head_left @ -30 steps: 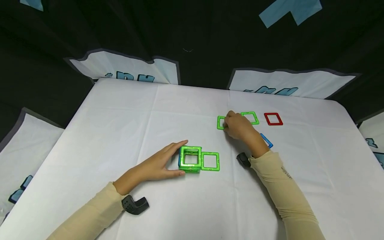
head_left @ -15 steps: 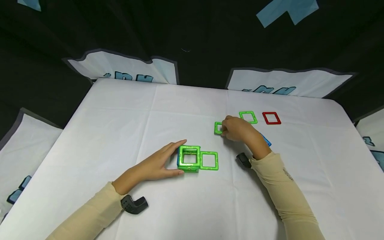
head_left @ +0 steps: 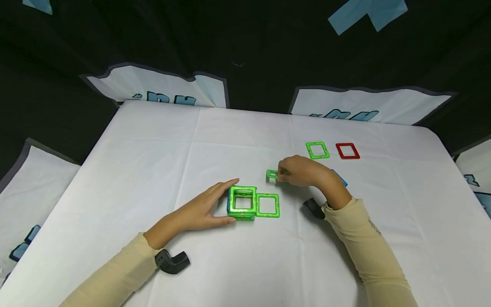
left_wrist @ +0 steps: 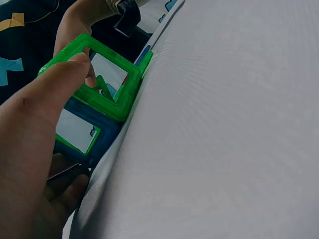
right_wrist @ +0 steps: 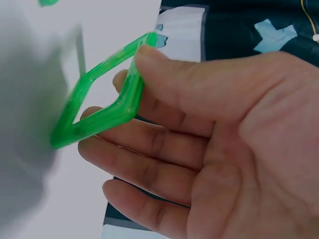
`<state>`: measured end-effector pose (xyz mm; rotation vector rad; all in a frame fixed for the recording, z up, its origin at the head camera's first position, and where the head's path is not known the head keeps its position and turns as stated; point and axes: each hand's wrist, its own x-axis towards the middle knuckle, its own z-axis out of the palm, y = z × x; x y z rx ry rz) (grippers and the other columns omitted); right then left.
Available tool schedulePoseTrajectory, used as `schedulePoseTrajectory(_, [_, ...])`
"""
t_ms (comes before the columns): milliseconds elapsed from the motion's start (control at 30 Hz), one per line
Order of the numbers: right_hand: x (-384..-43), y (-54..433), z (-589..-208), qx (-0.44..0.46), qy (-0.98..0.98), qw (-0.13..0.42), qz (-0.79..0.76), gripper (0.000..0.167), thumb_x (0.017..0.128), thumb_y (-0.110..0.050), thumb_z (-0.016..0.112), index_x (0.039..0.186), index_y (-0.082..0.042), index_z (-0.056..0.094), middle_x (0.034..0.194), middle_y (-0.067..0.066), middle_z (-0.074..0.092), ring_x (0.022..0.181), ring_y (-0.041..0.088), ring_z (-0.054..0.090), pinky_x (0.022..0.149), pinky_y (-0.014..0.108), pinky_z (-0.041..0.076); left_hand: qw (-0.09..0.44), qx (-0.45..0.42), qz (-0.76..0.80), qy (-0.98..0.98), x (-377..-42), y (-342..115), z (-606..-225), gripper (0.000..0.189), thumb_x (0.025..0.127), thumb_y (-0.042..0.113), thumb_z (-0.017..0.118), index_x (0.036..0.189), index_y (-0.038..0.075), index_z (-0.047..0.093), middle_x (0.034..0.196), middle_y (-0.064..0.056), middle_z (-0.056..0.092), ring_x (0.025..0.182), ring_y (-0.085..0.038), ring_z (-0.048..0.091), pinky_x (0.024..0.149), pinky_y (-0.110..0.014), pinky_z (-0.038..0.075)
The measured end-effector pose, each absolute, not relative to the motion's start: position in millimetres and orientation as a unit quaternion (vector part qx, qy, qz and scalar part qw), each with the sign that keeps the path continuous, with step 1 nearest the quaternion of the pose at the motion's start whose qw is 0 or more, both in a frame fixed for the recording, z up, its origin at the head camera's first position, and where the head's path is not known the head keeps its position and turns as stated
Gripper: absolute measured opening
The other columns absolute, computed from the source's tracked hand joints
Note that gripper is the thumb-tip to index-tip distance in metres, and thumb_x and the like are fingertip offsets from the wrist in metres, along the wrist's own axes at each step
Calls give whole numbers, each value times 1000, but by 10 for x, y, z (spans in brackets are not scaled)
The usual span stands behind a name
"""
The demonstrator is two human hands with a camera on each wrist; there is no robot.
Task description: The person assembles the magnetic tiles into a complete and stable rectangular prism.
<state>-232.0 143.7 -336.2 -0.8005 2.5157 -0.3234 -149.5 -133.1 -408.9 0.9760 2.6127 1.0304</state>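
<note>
In the head view my left hand spans the left side of a small cube built of green and blue magnetic tiles. Its thumb lies along the near face and its fingers reach the far side; the left wrist view has the thumb on the cube's green face. A flat green square tile adjoins the cube's right side. Farther back and to the right, my right hand pinches another green square magnetic tile between thumb and index finger, tilted up off the cloth.
A loose green tile and a red square tile lie toward the back right. A blue tile is partly hidden behind the right wrist. White cloth covers the table, with a dark curtain beyond its far edge.
My right hand has drawn its green tile toward the cube and tipped it up from lying flat. The left hand and the cube stay in place.
</note>
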Motion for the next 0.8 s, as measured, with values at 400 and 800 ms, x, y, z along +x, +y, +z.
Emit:
schedulePoseTrajectory(400, [-2183,1353,-3270,-310,913,240,-115,13,90,-17,58,91,-6,65,86,0,61,74,12,51,65,25,43,89,324,344,877,-1497,-1329,-4085,87,78,42,69,146,23,17,137,-5,41,130,-21,36,105,-43,33])
schedulePoseTrajectory(800, [-2113,1300,-3232,-337,899,247,-128,13,90,-17,56,89,-6,64,83,-1,60,73,11,51,66,25,43,84,326,342,877,-1500,-1329,-4085,87,78,42,69,146,23,17,137,-5,41,130,-21,36,105,-43,33])
